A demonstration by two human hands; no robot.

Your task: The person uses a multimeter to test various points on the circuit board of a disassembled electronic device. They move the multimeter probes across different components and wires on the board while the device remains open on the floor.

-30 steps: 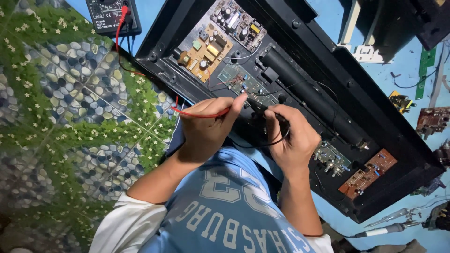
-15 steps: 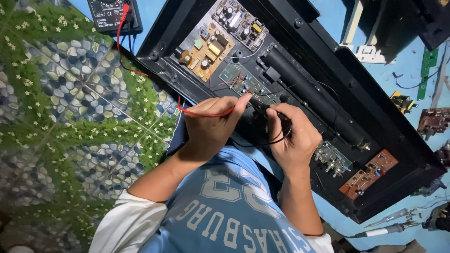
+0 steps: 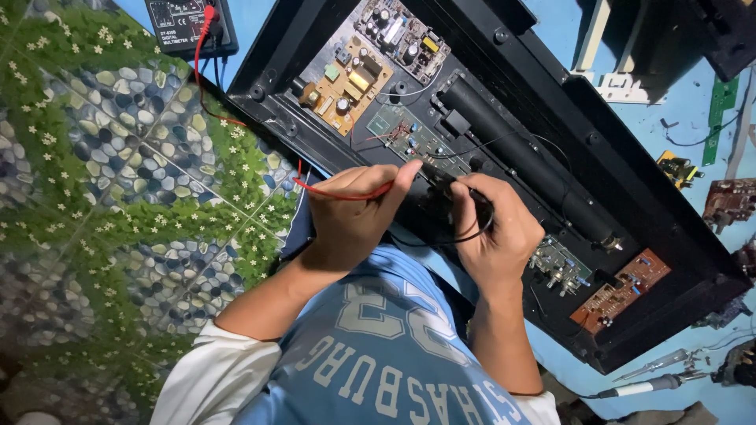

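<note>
The left hand (image 3: 350, 216) pinches the red probe (image 3: 346, 194) between thumb and fingers, tip towards the green circuit board (image 3: 409, 135). The right hand (image 3: 496, 232) closes around the black probe (image 3: 461, 189) beside it. Both wrists bend over the near edge of the open black case (image 3: 630, 205), which lies on a blue floor (image 3: 677, 102) beside a pebble-pattern mat (image 3: 118, 197).

We pinch a red probe (image 3: 346, 192) in our left hand (image 3: 354, 212) over the green circuit board (image 3: 409, 135). Our right hand (image 3: 494, 232) grips a black probe (image 3: 459, 191) inside the open black casing (image 3: 630, 189).
</note>
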